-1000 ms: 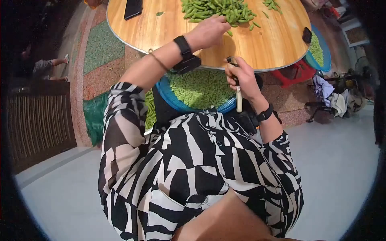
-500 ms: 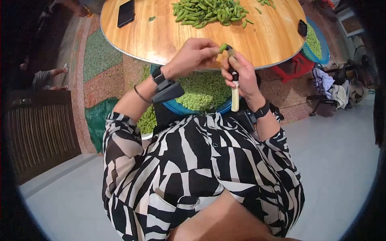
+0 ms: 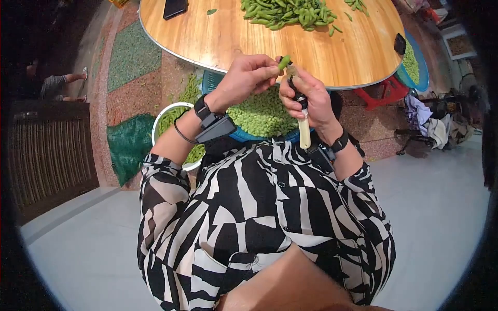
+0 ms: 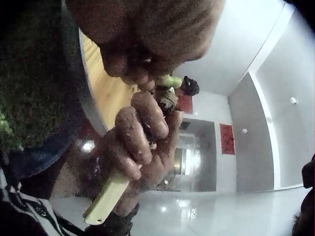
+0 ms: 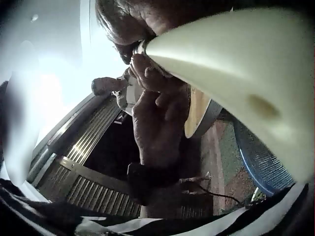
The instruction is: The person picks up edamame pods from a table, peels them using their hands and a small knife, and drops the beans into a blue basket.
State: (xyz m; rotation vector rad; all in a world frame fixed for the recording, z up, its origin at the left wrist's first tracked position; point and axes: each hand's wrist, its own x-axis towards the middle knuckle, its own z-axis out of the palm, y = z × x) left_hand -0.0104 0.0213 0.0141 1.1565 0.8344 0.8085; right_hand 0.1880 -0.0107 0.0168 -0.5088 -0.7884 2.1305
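Note:
Between left thumb and fingers, my left hand (image 3: 248, 78) pinches a green soybean pod (image 3: 284, 62) above the table's near edge. Close against it is my right hand (image 3: 314, 101), its fingers curled round a tool with a cream handle (image 3: 304, 133) and a dark upper part. The handle's lower end points toward my body; in the left wrist view the handle (image 4: 108, 196) shows a small hole at its end. The tool's tip sits right at the pod (image 4: 170, 80). Below both hands, a blue basket (image 3: 241, 136) holds shelled green beans (image 3: 267, 114).
A heap of pods (image 3: 290, 13) lies on the round wooden table (image 3: 207, 41), with phones (image 3: 175, 8) near its edges. A white bucket (image 3: 156, 127) of pods stands at left. At right are a red stool (image 3: 381, 94) and a blue basin (image 3: 423, 72) of beans.
My left hand has come back from the pod heap toward my body with a pod and now holds it at the tool in my right hand. The right hand keeps its grip.

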